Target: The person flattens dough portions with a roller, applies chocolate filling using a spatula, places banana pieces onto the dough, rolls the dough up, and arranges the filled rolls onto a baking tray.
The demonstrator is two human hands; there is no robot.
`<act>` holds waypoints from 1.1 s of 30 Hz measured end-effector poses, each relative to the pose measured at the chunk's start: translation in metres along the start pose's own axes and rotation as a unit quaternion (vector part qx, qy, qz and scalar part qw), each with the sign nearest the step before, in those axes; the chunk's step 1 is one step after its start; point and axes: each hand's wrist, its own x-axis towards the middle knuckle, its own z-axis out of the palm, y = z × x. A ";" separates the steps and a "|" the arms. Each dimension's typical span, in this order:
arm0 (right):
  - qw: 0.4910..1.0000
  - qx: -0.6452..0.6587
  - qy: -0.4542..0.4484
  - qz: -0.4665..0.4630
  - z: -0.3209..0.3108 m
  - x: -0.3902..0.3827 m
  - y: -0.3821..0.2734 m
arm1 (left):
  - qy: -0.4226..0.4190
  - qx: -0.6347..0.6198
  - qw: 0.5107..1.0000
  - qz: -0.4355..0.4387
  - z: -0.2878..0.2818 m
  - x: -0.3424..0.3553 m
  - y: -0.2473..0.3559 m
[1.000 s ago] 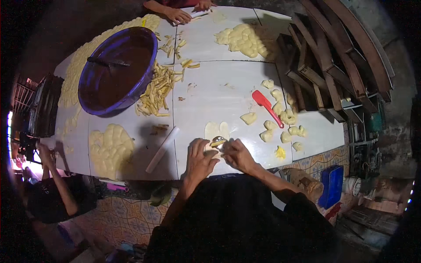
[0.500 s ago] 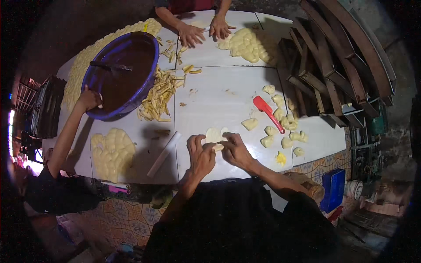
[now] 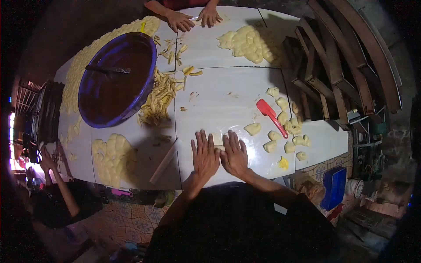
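My left hand [image 3: 205, 154] and my right hand [image 3: 235, 154] lie flat, side by side, palms down with fingers stretched forward. A small pale dough roll [image 3: 219, 147] shows in the gap between them, and both hands seem to press on its ends, mostly hidden beneath. To the right of my right hand lie several dough lumps [image 3: 253, 129] and a red plastic scraper [image 3: 272, 116]. A pale rolling pin [image 3: 164, 162] rests left of my left hand.
A blue tub [image 3: 151, 83] of brown liquid stands left, beside a pile of banana strips [image 3: 158, 96]. Dough sheets [image 3: 112, 158] cover parts of the table. Across it a co-worker's hands [image 3: 193, 20] press down. Metal trays [image 3: 346, 65] are stacked right; another person's hands [image 3: 47, 160] are left.
My fingers went from curled around the dough to flat and stretched out over it. The person at left has drawn a hand back from the tub toward the table's left edge.
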 end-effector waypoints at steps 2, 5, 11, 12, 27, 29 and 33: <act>0.997 -0.042 0.053 0.045 0.009 0.042 0.001 | -0.020 0.069 0.997 -0.031 0.004 0.049 -0.006; 0.986 0.010 0.149 0.075 0.003 0.110 0.004 | 0.039 -0.042 0.995 -0.085 0.005 0.117 -0.021; 0.966 0.207 0.155 0.007 -0.036 0.086 0.036 | -0.015 -0.180 0.984 0.001 -0.016 0.086 -0.034; 0.972 0.161 0.168 -0.025 -0.034 0.070 0.035 | -0.052 -0.217 0.975 0.007 -0.021 0.074 -0.032; 0.928 0.320 -0.184 -0.051 -0.063 -0.065 0.031 | -0.103 -0.397 0.909 -0.070 -0.075 -0.085 0.026; 0.938 0.343 -0.004 0.048 -0.064 -0.052 0.016 | -0.045 -0.426 0.893 -0.135 -0.038 -0.106 0.006; 0.971 0.009 0.220 0.097 -0.067 0.019 0.044 | 0.084 -0.445 0.874 -0.178 -0.015 -0.098 -0.010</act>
